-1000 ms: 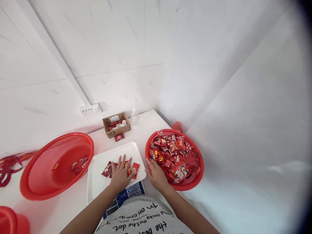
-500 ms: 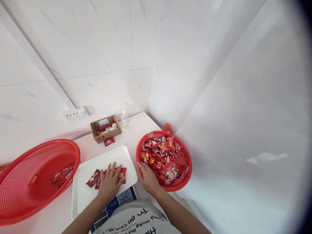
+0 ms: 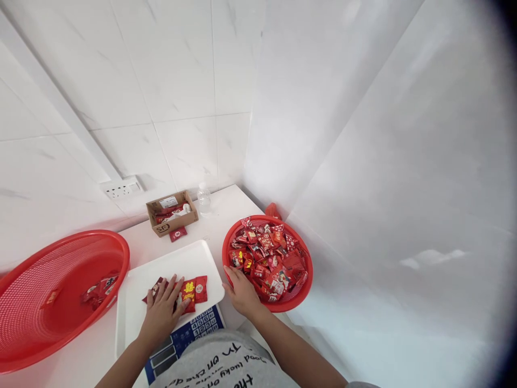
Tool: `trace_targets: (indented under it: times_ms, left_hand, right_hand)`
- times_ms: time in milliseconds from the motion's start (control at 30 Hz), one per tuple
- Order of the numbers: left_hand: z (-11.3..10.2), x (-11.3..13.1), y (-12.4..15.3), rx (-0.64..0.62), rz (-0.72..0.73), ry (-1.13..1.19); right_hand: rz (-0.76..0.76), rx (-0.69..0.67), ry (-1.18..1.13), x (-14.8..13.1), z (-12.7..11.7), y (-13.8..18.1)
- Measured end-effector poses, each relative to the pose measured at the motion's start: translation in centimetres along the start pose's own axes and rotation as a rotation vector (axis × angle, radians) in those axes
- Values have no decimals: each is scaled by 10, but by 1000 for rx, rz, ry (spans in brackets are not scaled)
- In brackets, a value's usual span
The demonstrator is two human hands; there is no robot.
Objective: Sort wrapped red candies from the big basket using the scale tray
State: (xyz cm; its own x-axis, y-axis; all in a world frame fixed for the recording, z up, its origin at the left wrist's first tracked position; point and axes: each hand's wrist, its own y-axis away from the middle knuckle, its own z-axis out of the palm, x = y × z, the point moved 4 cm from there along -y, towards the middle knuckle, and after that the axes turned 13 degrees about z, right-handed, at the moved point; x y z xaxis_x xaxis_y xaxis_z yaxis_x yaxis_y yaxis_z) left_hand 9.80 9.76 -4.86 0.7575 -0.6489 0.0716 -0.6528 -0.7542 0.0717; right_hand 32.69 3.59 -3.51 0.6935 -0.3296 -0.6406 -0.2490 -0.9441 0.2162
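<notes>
My left hand (image 3: 160,307) lies with fingers spread over red candy packets on the white scale tray (image 3: 181,258). To the right of its fingers, a red packet with yellow print (image 3: 188,291) and a smaller red packet (image 3: 201,289) lie uncovered. A dark red packet (image 3: 156,287) shows partly beyond the fingertips. My right hand (image 3: 243,295) grips the near-left rim of a red mesh basket (image 3: 308,280), thumb outside and fingers over the edge. Inside, the basket is heaped with small red wrapped packets (image 3: 269,258).
A larger red basket (image 3: 126,250) with a few packets (image 3: 100,290) stands at left. Behind the tray are a cardboard box (image 3: 177,220), a loose red packet (image 3: 178,234) and a clear bottle (image 3: 204,200). The scale's blue keypad panel (image 3: 189,334) is in front. Walls close off the back and right.
My left hand has slid left across the packets, uncovering the yellow-printed packet and its neighbour and covering more of the dark red one. My right hand stays at the basket rim.
</notes>
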Motion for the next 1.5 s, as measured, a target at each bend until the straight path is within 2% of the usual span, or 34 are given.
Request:
trace_targets:
  times_ms: [167, 300, 500, 667, 767, 867, 933, 1033, 1167, 1333, 1500]
  left_hand:
    - [-5, -6, -3, 54, 105, 69]
    - [-9, 1, -11, 90, 33, 46]
    - [-9, 29, -23, -10, 18, -16]
    - [-6, 31, -23, -57, -32, -36]
    - [-4, 28, -21, -44, -17, -42]
    - [-3, 27, -18, -25, 2, -51]
    - [-3, 27, -18, -16, 6, -58]
    - [-5, 28, -18, -22, 9, -60]
    - [-7, 29, -18, -54, 2, -36]
    - [-8, 30, -18, -65, 0, -26]
    - [-7, 29, -16, -59, 20, -23]
  right_hand:
    - [12, 10, -7, 0, -1, 2]
    - [12, 12, 13, 1, 0, 1]
    - [20, 7, 89, -1, 2, 2]
    - [-1, -11, 155, 0, 6, 21]
    - [-56, 71, 160, 4, -2, 38]
    - [-73, 231, 192, 17, -24, 49]
    - [-44, 291, 231, 30, -39, 52]
    - [89, 272, 330, 53, -53, 48]
    - [234, 155, 420, 70, -49, 37]
    - [205, 180, 383, 65, -41, 20]
    - [189, 235, 174, 61, -54, 8]
